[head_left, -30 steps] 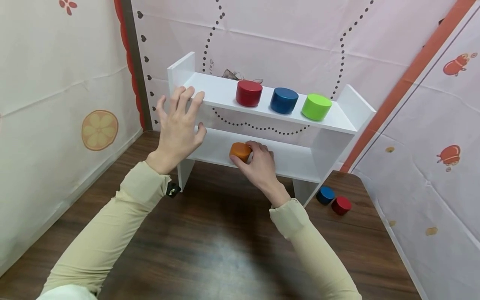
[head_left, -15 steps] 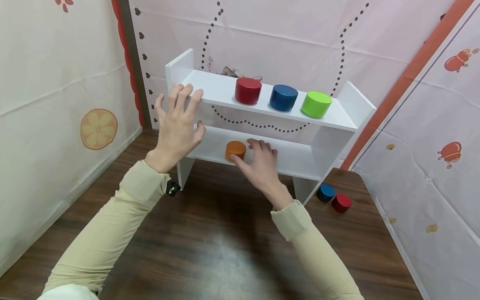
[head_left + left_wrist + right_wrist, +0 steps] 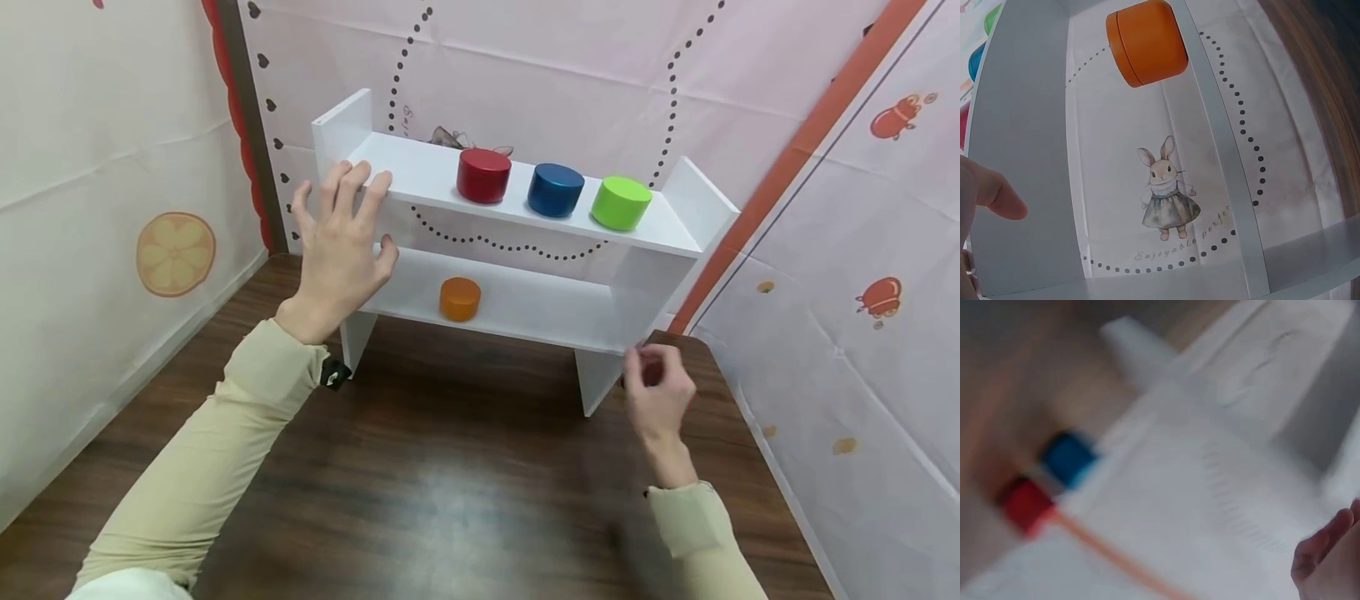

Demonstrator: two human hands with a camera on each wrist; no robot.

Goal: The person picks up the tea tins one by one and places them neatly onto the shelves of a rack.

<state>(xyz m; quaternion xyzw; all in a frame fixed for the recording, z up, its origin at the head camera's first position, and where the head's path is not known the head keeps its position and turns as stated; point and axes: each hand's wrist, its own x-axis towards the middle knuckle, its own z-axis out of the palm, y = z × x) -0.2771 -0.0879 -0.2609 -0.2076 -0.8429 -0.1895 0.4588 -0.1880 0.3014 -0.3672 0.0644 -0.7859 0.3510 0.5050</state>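
Note:
My left hand rests at the left front edge of the white shelf unit's upper board, fingertips over the edge and thumb below it. On the lower board stands an orange lidded tin, upright and apart from both hands. My right hand is beyond the unit's right end, blurred, with fingers loosely curled and nothing held. It hides most of a red tin and a blue tin in the head view; both show apart from the hand in the right wrist view.
On the upper board stand a red tin, a blue tin and a green tin in a row. The unit's side panels rise at both ends. Patterned cloth walls surround the dark wooden table.
My right hand has let go of the orange tin on the lower board and swung right, past the unit's end to the tins there. The left hand has kept its place.

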